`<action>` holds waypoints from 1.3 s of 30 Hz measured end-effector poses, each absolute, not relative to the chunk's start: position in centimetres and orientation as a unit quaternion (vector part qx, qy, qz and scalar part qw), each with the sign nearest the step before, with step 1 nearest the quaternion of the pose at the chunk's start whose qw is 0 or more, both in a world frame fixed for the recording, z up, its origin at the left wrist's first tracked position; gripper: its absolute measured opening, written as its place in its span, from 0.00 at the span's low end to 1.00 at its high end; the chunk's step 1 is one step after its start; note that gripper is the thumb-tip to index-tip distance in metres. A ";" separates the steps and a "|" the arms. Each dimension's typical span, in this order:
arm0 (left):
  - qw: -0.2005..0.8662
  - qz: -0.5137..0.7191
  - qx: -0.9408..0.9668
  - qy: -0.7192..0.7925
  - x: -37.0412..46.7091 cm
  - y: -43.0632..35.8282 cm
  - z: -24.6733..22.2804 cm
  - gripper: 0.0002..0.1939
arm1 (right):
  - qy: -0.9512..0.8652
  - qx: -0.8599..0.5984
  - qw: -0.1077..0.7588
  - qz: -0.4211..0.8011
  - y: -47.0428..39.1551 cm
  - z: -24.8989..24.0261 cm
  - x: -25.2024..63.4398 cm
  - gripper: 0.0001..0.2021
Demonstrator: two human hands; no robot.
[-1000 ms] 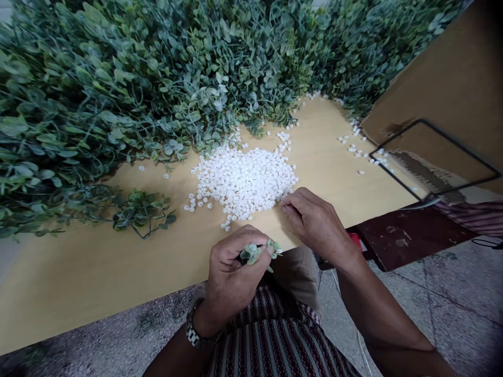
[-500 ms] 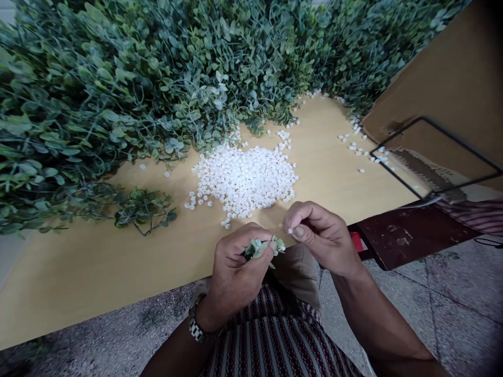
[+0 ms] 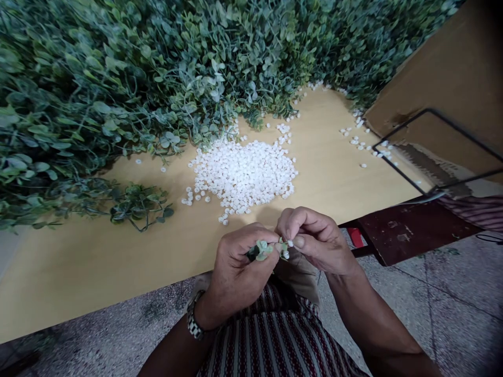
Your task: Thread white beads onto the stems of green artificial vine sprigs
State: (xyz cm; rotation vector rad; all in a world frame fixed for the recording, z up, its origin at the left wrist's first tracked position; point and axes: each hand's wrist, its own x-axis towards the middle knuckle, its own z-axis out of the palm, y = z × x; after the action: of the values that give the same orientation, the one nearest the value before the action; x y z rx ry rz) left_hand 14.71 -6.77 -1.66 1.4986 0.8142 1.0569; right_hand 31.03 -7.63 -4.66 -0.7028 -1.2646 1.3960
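Pinching a small green leaf sprig (image 3: 264,249) between thumb and fingers, the left hand (image 3: 236,275) holds it just past the near edge of the worktop (image 3: 98,262), above the lap. The right hand (image 3: 314,241) is closed on a tiny white bead (image 3: 290,243), fingertip to thumb, and brings it against the sprig's tip, so the two hands nearly touch. A second white bead seems to sit just below the first, though it is too small to be sure.

The step in hand looks like fitting a bead onto the sprig's stem end. The next move calls for a steady left hand and a fine push from the right, with the bead's hole lined up on the stem.

Counted: one sprig in hand, one loose sprig (image 3: 139,205) lying on the worktop to the left, one big heap of white beads (image 3: 245,175) far too many to count, a dozen or so strays near the black wire frame (image 3: 436,152), and one large bank of foliage (image 3: 157,68) behind.
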 end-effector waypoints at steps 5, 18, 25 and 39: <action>0.536 0.428 0.644 0.339 14.7 -6.8 -1.7 0.08 | -0.541 -0.296 0.542 0.571 -7.7 -4.5 30.9 0.04; 0.527 0.408 0.675 0.318 14.4 -6.8 -1.7 0.09 | -0.552 -0.274 0.534 0.579 -8.0 -4.7 31.2 0.02; 0.545 0.388 0.678 0.305 14.4 -6.8 -1.2 0.10 | -0.544 -0.248 0.520 0.610 -8.0 -5.4 31.5 0.03; 0.538 0.402 0.683 0.286 14.3 -6.8 -1.9 0.10 | -0.536 -0.218 0.528 0.622 -7.9 -5.4 31.2 0.04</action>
State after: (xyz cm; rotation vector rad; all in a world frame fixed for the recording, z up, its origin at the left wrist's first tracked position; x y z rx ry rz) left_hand 14.31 -6.80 -1.94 1.6259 0.6793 0.9563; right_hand 31.20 -7.90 -5.37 -0.5220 -1.2794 1.4854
